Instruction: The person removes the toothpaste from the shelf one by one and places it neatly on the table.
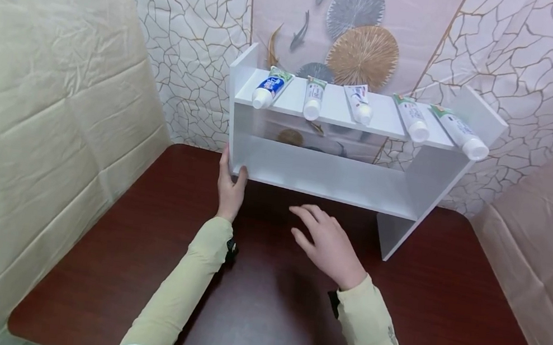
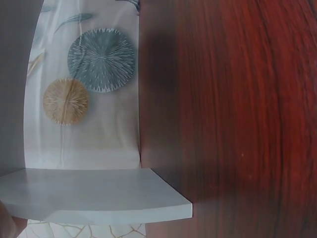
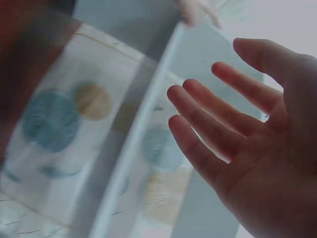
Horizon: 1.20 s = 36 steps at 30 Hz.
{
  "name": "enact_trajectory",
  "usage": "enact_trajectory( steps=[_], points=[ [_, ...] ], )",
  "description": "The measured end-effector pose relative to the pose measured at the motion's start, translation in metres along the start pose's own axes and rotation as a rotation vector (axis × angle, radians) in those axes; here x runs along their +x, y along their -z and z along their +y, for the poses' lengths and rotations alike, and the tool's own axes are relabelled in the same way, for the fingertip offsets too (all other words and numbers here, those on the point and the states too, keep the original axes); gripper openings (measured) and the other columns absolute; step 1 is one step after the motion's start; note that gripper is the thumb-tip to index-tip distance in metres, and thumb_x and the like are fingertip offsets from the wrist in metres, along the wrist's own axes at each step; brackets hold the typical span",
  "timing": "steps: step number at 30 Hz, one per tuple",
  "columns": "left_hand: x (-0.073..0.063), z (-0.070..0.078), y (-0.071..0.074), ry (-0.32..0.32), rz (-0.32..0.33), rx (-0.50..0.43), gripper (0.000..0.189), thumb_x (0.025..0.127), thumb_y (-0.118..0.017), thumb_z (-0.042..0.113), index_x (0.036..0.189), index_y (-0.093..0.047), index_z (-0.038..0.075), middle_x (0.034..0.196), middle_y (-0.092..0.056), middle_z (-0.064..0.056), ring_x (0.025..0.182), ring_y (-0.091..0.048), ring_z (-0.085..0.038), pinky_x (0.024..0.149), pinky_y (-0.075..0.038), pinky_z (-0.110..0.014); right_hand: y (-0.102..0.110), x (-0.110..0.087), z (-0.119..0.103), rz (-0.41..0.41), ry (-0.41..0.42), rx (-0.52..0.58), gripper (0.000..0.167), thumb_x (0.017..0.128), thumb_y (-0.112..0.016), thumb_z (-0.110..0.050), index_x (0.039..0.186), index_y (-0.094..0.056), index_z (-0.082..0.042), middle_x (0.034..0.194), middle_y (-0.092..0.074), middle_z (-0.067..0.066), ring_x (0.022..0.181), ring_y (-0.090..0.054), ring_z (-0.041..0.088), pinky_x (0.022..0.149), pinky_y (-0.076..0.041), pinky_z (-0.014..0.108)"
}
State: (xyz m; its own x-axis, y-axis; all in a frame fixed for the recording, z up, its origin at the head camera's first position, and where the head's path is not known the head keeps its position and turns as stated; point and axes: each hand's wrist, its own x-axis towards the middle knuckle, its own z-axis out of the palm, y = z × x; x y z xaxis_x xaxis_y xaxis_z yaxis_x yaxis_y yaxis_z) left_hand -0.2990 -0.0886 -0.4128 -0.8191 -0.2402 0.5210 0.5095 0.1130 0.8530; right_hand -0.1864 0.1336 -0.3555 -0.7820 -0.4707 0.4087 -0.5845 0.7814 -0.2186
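A white two-tier shelf stands at the back of the dark red-brown table. Several toothpaste tubes lie along its top board, their white caps towards me and jutting past the front edge. My left hand grips the shelf's left side panel low down, fingers on the outer side and thumb at the front. In the left wrist view, only a bit of that hand shows beside the panel. My right hand hovers before the lower board, fingers spread and apart from everything; its palm holds nothing.
Behind the shelf hangs a patterned backdrop with round motifs and fish. Cream cloth walls the left side, and another cloth borders the right. The table stretches towards me under both arms.
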Motion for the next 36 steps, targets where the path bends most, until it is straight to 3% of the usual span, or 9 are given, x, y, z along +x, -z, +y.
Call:
enact_trajectory(
  steps=[5,14,22,30,36],
  points=[
    [0.0,0.0,0.003,-0.014,-0.017,-0.018,0.064,0.099,-0.048,0.01,0.156,-0.018,0.013,0.153,-0.033,-0.016,0.129,-0.045,-0.036,0.101,-0.041,-0.048,0.014,0.024,-0.011,0.061,0.096,-0.002,0.046,0.094,-0.062,-0.02,0.139,-0.053,-0.016,0.133,-0.056,0.011,0.119,-0.058,0.027,0.095,-0.046,0.047],
    [0.001,0.001,0.003,-0.037,-0.019,-0.036,0.063,0.099,-0.048,0.009,0.155,-0.02,0.012,0.152,-0.034,-0.016,0.129,-0.046,-0.036,0.099,-0.043,-0.048,0.036,0.06,-0.027,0.129,0.155,0.056,0.051,0.093,-0.064,-0.017,0.142,-0.05,-0.014,0.14,-0.05,0.014,0.122,-0.055,0.031,0.101,-0.044,0.049],
    [0.0,0.0,0.0,-0.042,0.027,-0.034,0.062,0.098,-0.049,0.009,0.154,-0.023,0.014,0.152,-0.036,-0.014,0.128,-0.047,-0.037,0.098,-0.044,-0.049,0.05,0.091,-0.042,0.254,0.233,0.05,0.053,0.092,-0.063,-0.012,0.143,-0.048,-0.015,0.139,-0.052,0.013,0.109,-0.06,0.029,0.087,-0.049,0.046],
    [0.0,-0.001,0.0,-0.034,0.035,-0.026,0.061,0.098,-0.049,0.009,0.154,-0.025,0.016,0.15,-0.038,-0.012,0.123,-0.05,-0.033,0.093,-0.045,-0.044,0.062,0.118,-0.059,0.374,0.183,0.072,0.054,0.092,-0.06,-0.009,0.144,-0.047,-0.016,0.136,-0.052,0.011,0.108,-0.059,0.027,0.082,-0.05,0.042],
    [-0.001,0.0,0.0,-0.022,0.028,-0.015,0.061,0.099,-0.049,0.011,0.155,-0.024,0.015,0.151,-0.038,-0.012,0.121,-0.05,-0.033,0.088,-0.046,-0.038,0.067,0.137,-0.065,0.408,0.111,0.029,0.054,0.091,-0.058,-0.01,0.143,-0.048,-0.016,0.136,-0.051,0.013,0.096,-0.06,0.027,0.061,-0.049,0.039]
  ],
)
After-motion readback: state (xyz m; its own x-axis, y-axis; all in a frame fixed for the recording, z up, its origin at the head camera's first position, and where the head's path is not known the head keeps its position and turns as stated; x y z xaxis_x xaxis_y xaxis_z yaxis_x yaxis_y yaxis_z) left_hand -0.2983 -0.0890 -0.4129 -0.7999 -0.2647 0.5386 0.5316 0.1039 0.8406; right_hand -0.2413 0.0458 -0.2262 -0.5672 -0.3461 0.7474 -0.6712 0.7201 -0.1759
